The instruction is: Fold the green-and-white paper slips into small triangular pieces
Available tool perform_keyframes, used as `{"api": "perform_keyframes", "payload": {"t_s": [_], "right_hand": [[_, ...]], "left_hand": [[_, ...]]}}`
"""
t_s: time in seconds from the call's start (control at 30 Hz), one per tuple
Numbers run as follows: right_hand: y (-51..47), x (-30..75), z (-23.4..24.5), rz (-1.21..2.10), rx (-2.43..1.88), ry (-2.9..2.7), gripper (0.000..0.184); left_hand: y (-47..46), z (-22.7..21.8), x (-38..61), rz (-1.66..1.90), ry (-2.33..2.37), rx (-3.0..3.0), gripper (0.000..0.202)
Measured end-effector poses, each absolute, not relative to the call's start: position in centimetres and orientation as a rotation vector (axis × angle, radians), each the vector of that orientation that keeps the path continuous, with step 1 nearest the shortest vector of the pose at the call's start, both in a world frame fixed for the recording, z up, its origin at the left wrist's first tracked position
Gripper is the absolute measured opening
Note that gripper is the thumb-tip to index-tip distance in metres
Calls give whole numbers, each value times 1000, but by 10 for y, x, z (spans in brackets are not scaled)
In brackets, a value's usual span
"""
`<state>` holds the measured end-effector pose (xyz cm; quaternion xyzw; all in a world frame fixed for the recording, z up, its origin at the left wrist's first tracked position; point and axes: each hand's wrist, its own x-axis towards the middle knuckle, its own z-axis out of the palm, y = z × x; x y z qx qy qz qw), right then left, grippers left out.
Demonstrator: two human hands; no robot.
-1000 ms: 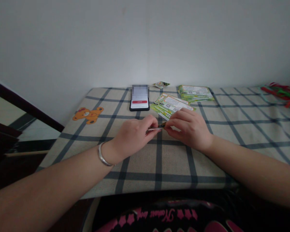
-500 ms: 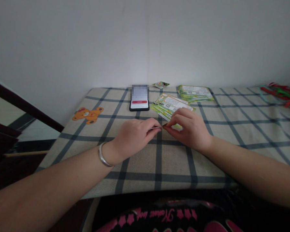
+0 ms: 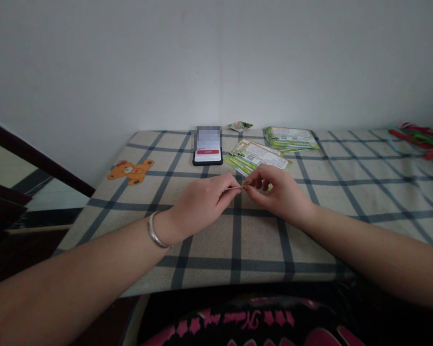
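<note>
My left hand (image 3: 201, 203) and my right hand (image 3: 278, 196) meet above the checked tablecloth, their fingertips pinching a thin silvery strip (image 3: 234, 188). Its far end, near my right fingers, shows a gold-green bit; the exact kind of item is too small to tell. Just beyond my right hand lies a fanned pile of green-and-white printed cards (image 3: 258, 158), partly hidden by those fingers. A second pile of similar cards (image 3: 291, 138) sits behind it. A silver bangle (image 3: 157, 230) circles my left wrist.
A phone (image 3: 207, 156) with a blurred screen lies at the back, near a small crumpled packet (image 3: 240, 126). Red and green ribbons (image 3: 422, 142) lie at the far right. A teddy-bear print (image 3: 130, 172) marks the cloth, and a wall stands behind the table.
The strip has turned and now looks thinner, nearly edge-on. My hands have drawn slightly closer together, and my right hand has shifted a little toward me from the cards.
</note>
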<state>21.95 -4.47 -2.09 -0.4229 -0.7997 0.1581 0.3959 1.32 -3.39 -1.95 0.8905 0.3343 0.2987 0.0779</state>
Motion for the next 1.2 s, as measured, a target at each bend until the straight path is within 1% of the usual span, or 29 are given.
{"api": "perform_keyframes", "payload": {"t_s": [0.23,0.43,0.6,1.07,1.2], "right_hand": [[-46,216,-21,577,-1014,-2033,4],[-46,217,-21,628,-1021,-2051,7],[-47,217,-19,660,-1068,-2051,5],[-40,222,-22,770,-1036,-1945,5],[-38,223,-21,937,-1006,-1842,6]], "left_hand": [[-34,-19,14,875,992,2699,13],[-35,-19,15,895,927,2817,16],[-38,-17,16,841,975,2616,17],[-36,-18,17,951,1032,2365,8],[-36,-18,18,932,1041,2223,8]]}}
